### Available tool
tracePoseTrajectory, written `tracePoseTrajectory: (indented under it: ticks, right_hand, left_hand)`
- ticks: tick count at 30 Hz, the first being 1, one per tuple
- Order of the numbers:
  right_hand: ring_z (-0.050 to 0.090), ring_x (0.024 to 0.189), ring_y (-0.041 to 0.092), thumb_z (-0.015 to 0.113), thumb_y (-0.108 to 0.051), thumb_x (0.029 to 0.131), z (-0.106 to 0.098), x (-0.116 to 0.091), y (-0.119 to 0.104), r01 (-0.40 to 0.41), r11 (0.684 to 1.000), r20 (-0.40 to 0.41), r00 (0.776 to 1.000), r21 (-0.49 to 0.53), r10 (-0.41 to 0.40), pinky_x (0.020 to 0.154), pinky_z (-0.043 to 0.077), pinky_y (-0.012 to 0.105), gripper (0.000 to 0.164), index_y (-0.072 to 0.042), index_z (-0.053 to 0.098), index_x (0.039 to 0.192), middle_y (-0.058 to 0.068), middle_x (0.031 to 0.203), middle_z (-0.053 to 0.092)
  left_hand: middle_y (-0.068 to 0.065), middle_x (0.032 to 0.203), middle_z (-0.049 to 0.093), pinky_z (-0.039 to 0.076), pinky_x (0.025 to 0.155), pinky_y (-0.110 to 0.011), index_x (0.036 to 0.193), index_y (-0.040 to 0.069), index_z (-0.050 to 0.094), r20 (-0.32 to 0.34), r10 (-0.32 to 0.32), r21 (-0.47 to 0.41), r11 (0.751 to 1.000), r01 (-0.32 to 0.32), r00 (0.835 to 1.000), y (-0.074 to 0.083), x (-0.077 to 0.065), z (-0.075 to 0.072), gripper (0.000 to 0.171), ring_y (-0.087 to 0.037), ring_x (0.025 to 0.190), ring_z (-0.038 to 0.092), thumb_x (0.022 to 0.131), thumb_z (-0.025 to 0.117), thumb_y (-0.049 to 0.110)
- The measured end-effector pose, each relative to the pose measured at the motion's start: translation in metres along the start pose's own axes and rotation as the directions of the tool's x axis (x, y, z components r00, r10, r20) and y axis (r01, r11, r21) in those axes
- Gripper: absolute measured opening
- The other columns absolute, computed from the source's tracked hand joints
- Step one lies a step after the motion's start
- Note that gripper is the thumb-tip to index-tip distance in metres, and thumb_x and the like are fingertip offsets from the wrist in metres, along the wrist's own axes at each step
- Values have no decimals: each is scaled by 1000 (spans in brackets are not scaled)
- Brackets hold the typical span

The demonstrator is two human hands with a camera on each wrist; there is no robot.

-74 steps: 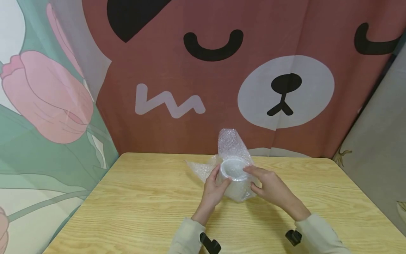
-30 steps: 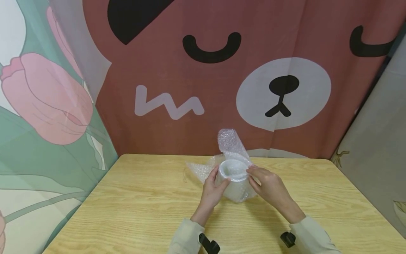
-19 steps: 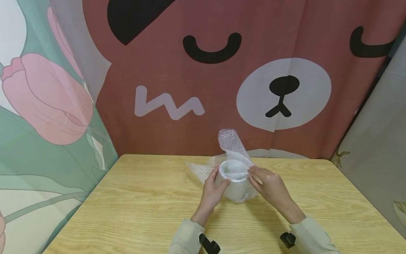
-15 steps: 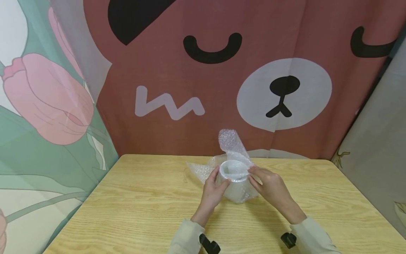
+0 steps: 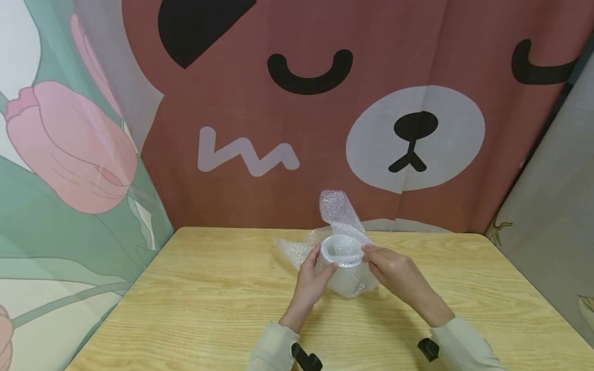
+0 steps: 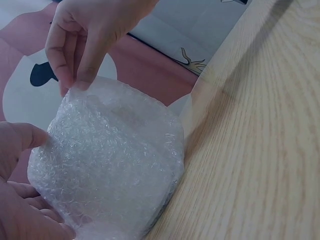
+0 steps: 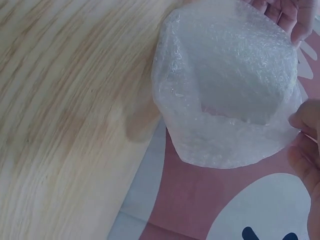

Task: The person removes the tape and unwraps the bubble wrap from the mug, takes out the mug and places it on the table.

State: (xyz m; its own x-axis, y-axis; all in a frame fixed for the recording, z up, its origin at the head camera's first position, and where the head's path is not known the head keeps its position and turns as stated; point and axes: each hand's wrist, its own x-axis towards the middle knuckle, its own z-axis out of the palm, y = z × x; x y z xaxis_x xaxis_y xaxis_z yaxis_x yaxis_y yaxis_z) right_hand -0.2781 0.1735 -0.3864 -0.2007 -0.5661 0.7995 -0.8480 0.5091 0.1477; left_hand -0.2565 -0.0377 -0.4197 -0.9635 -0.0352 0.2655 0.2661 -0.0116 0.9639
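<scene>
A white, round-rimmed cylinder, perhaps a cup, stands in bubble wrap near the table's far middle. My left hand grips its left side, thumb at the near rim and fingers behind. On the other side, my right hand pinches the wrap's edge between thumb and fingertips, right at the rim. In the left wrist view the wrap covers the cylinder's side, and the right hand holds its upper corner. One loose flap stands up behind the rim; another spreads to the left.
The wooden table extends around both hands. Behind it hangs a brown curtain printed with a bear's face. A floral curtain is at the left, and a grey one at the right.
From fingers spread at the rim, my right hand has drawn together into a pinch on the wrap. The flap behind has folded closer along the rim. My left hand keeps its hold.
</scene>
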Motion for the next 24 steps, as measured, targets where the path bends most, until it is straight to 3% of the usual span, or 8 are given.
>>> tracePoseTrajectory:
  ticks: [5,9,12,16,24]
  right_hand:
    - [69,89,31,69,8,67,-3,0,-1,-5,1000,29,1000,-16,5,69,58,39,21,-3,68,85,14,102,71]
    - [69,90,32,66,7,70,-2,0,0,7,999,54,999,-48,-5,71,58,39,21,-2,70,89,15,104,70]
    - [68,93,32,65,8,72,-2,-1,0,20,997,81,997,-76,-14,71,57,39,22,-1,71,91,17,106,69]
    - [66,98,34,69,15,66,-2,-1,0,16,994,121,993,-107,-3,70,58,38,30,-1,72,91,18,109,68]
    - [65,99,35,70,20,63,-2,-1,0,6,994,164,986,-113,13,73,57,39,35,1,72,92,20,112,66]
  left_hand:
    - [-28,145,39,22,113,-47,142,-14,34,-5,15,-9,1000,-15,1000,-1,0,0,66,-38,138,29,89,68,6]
    - [-30,144,38,21,113,-47,141,-16,33,-6,13,-7,1000,-13,1000,2,0,0,64,-39,138,28,89,66,3]
    - [-33,143,37,21,113,-49,140,-18,32,-4,17,-12,1000,-17,1000,14,-5,1,63,-42,138,27,89,65,0]
    - [-35,142,37,21,112,-51,138,-20,32,-2,19,0,1000,-19,1000,33,-13,1,62,-45,137,27,89,64,-1]
    - [-36,142,37,21,112,-51,138,-20,33,9,17,-2,1000,-17,1000,32,-12,0,61,-45,137,27,89,63,-1]
